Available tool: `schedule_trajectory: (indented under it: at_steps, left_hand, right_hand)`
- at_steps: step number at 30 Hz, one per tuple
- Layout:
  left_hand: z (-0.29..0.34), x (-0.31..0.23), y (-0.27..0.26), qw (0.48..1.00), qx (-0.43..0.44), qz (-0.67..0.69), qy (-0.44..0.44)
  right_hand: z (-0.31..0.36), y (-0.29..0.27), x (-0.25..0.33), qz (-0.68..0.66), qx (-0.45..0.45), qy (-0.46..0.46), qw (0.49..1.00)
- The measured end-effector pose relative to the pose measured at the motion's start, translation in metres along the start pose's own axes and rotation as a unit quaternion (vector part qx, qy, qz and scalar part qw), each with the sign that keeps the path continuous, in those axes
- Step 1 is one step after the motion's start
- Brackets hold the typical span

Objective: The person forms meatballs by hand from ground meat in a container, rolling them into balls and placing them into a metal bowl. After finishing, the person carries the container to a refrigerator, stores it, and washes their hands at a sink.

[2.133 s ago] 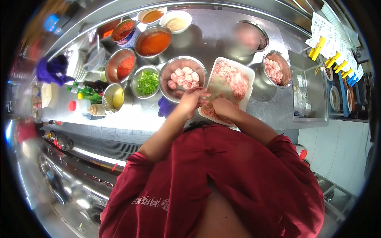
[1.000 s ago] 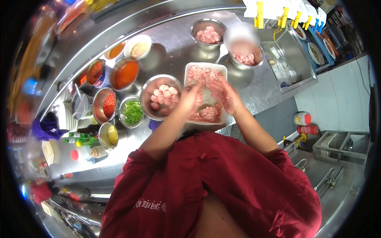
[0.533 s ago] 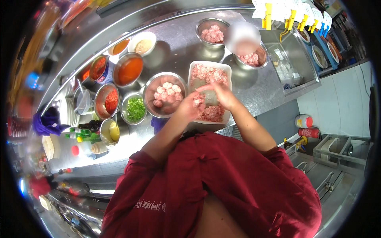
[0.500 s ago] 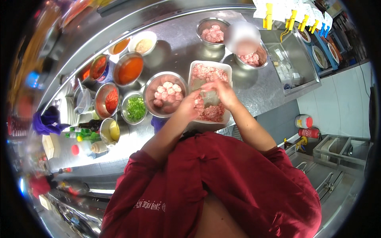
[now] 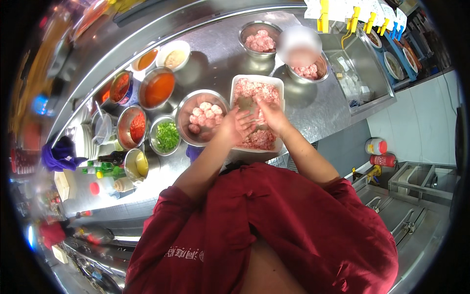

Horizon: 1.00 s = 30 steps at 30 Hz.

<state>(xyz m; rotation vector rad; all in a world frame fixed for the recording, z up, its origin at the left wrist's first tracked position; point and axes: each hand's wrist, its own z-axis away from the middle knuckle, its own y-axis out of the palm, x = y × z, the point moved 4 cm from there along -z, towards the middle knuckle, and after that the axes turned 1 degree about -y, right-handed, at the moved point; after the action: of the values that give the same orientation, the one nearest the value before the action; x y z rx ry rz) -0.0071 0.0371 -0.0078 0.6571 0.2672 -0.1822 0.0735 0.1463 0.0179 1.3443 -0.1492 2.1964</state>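
1. Head view, the hands: the left hand [image 5: 236, 125] and the right hand [image 5: 268, 113] meet over the near half of a white rectangular tray [image 5: 280, 88] of pink minced meat [image 5: 254, 90]. The palms face each other with the fingers loosely cupped, closed around a small lump of meat that is mostly hidden between them; I cannot tell how tightly they press it.

2. Head view, the tray: it lies on the steel counter [image 5: 215, 63], right of the middle, its long side running from far to near. The far half holds loose mince, and more mince shows at the near end below the hands.

3. Head view, just left of the tray: a steel bowl [image 5: 185, 105] holds rounded meatballs [image 5: 201, 113], and its rim is just beside the left hand.

4. Head view, further left: a small bowl of chopped greens [image 5: 167, 135] stands near two bowls of red sauce [image 5: 156, 89].

5. Head view, far side: two more steel bowls of mince [image 5: 259, 40] stand beyond the tray.

6. Head view, near side: the person's red jacket [image 5: 293, 225] fills the lower part.
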Motion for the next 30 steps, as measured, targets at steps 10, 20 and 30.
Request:
schedule_trajectory:
  at_steps: [10, 20, 30]
  left_hand:
    - [0.0, -0.007, 0.011, 0.978, 0.117, -0.161, 0.064]
    - [-0.025, -0.014, -0.018, 0.998, 0.004, 0.007, 0.068]
    - [0.012, -0.008, 0.023, 0.958, 0.093, -0.24, 0.123]
  right_hand:
    - [-0.013, -0.023, -0.023, -0.149, -0.101, -0.022, 0.983]
    - [-0.007, -0.006, -0.007, -0.054, -0.007, 0.022, 0.998]
    - [-0.02, -0.03, -0.026, -0.23, -0.069, -0.028, 0.97]
